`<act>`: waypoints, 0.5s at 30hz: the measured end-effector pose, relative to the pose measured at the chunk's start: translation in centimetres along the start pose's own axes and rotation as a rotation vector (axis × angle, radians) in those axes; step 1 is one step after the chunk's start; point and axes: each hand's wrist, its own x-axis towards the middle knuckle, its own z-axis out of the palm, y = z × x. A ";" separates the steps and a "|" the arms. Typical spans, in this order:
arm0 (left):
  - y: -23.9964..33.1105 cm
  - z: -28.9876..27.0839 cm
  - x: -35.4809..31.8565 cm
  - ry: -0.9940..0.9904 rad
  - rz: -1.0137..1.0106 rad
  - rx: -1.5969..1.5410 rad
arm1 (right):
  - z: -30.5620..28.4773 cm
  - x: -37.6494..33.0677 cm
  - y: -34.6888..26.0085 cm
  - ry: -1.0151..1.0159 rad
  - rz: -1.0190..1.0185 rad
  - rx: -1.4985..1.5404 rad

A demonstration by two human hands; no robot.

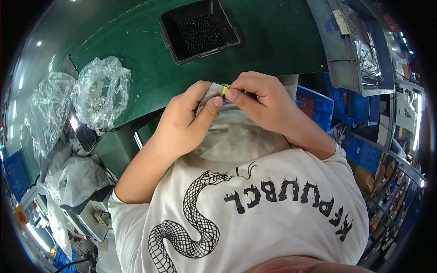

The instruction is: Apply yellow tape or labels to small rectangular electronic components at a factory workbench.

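Observation:
In front of my chest, my left hand (187, 117) is closed, its thumb and fingers pinching a small flat grey piece (210, 94). My right hand (261, 98) meets it from the other side, thumb and forefinger pressed together at a small bright yellow-green piece (225, 89). The yellow-green piece sits at the right end of the grey one; whether they are joined, I cannot tell. My fingertips hide much of both. Beyond my hands, on the green table (145, 45), stands a black bin (231, 34) holding many small dark parts (200, 34).
Clear plastic bags (101, 93) lie at the table's left side, with a phone-like dark object (85, 135) beside them. At the far right stands a grey crate (341, 68) with metal pieces inside. Blue crates (322, 109) and shelving (400, 159) line my right.

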 end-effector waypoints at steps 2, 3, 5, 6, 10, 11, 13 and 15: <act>-0.1 0.0 0.0 -0.003 0.023 0.012 | 0.1 0.1 -0.1 -0.002 0.021 0.007; -0.1 0.0 0.0 -0.002 0.023 0.011 | 0.1 0.1 -0.1 -0.002 0.026 0.006; -0.1 0.0 -0.1 0.007 0.055 0.024 | 0.1 0.1 -0.1 -0.004 0.029 0.005; -0.2 0.0 0.0 0.008 0.056 0.024 | 0.2 0.1 0.0 0.002 0.028 0.005; -0.3 -0.1 -0.1 0.005 0.067 0.021 | 0.2 0.2 -0.1 0.007 0.032 -0.002; -0.3 -0.1 -0.1 0.005 0.076 0.025 | 0.2 0.2 0.0 0.006 0.032 -0.002; -0.2 -0.1 0.0 0.004 0.072 0.032 | 0.2 0.1 0.0 0.010 0.013 0.000; -0.2 -0.1 0.0 0.003 0.068 0.039 | 0.2 0.1 0.0 0.009 0.004 -0.001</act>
